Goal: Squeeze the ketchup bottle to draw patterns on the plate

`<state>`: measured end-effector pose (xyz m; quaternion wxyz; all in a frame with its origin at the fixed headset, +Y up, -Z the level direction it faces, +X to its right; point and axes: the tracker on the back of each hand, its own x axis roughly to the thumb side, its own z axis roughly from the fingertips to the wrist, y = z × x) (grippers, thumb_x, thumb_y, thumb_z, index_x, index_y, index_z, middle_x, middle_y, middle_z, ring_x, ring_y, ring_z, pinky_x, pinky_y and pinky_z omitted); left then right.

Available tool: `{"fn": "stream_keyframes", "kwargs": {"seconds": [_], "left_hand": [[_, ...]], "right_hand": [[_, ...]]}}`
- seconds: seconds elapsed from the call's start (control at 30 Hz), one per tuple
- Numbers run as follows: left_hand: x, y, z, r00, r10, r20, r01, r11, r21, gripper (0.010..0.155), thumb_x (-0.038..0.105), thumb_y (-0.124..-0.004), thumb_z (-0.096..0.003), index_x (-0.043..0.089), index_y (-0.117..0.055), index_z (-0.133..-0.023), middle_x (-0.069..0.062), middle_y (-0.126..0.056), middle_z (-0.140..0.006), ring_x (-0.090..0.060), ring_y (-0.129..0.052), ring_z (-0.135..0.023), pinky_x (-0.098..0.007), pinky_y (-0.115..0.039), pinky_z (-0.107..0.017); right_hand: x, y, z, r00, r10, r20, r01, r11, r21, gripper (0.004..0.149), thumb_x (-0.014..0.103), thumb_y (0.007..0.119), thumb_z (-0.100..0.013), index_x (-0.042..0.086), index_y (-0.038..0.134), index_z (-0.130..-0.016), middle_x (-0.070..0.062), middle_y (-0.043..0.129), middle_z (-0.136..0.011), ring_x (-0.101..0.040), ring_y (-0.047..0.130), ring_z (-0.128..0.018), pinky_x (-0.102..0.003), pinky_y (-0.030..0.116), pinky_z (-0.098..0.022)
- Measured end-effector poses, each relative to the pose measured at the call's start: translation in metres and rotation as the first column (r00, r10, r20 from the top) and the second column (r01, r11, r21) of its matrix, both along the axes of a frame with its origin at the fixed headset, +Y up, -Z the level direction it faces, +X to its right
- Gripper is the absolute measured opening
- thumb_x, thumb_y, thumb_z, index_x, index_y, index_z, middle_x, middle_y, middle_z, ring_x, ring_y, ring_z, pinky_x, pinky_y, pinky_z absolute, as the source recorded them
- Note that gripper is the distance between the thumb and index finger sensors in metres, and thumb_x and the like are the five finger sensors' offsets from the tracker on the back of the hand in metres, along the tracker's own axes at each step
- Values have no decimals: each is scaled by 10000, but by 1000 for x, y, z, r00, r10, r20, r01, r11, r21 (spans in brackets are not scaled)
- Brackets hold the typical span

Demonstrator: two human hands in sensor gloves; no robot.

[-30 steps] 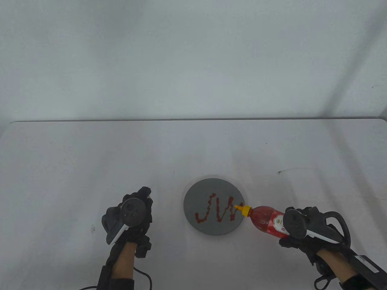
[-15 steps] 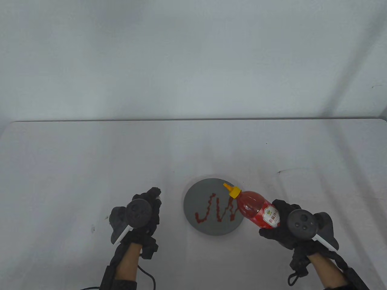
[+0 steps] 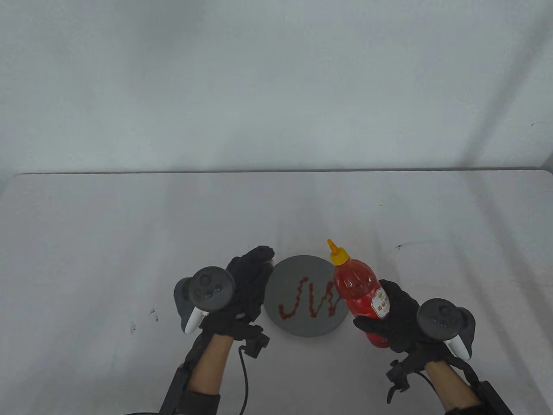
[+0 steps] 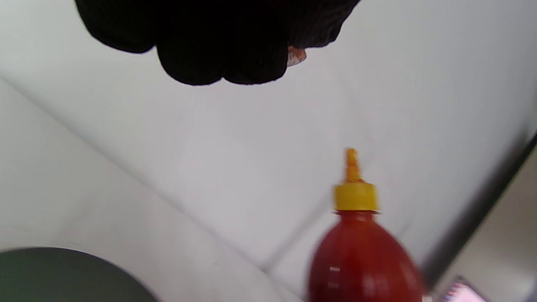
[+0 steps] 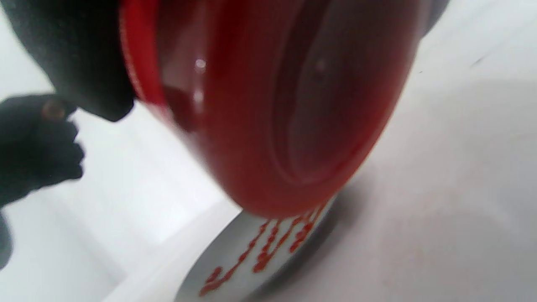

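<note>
- Ketchup bottle [image 3: 357, 288]: held upright, off the table it seems, above the near right part of the plate's rim, yellow nozzle [image 3: 335, 250] pointing up and away from the plate.
- Right hand [image 3: 395, 322]: fingers curled round the lower half of the bottle, over the label; the base shows large and blurred in the right wrist view.
- Left hand [image 3: 242, 294]: holds nothing. It hovers just beside the plate's left edge with fingers extended toward the far side; in the left wrist view the fingertips [image 4: 218, 58] hang together at the top edge, lightly bent (how far they are curled I cannot tell).
- Plate [image 3: 302, 330]: grey, round, near the middle of the table's near edge. A red zigzag line [image 3: 307, 302] runs across it left to right.
- Handling, judged: clear soft-walled plastic, mostly full, so moderately heavy and yielding under pressure. The smooth wall and glossy label could be slippery against the knit glove. Best hold is at mid-body, where a squeeze gives flow and tilt control; a grip near the base gives less command of the nozzle.
- Status, judged: with the nozzle up, no ketchup should flow; the pattern looks drawn.
</note>
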<state>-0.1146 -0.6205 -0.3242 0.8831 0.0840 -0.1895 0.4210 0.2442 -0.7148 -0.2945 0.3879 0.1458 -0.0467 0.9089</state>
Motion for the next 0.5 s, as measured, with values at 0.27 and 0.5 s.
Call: {"fn": "stream_keyframes", "kwargs": {"seconds": [0.27, 0.5], "left_hand": [[39, 20, -15, 994, 38, 100, -41, 999, 28, 465, 310, -662, -584, 135, -678, -1014, -82, -916, -789, -258, -928, -697, -593, -753, -592], [35, 10, -16, 994, -17, 107, 13, 999, 36, 476, 303, -645, -581, 105, -704, -1009, -88, -927, -757, -263, -932, -666, -597, -754, -577]], "right_hand": [[-11, 2, 7, 998, 10, -68, -8, 1000, 24, 929, 652, 979, -403, 94, 600, -1041, -228, 801, -981, -427, 792, -803, -679, 675, -644], [-17, -4, 6, 996, 36, -86, -35, 999, 13, 929, 650, 980, -403, 93, 599, -1042, -230, 799, -982, -429, 792, -803, -678, 670, -647]]}}
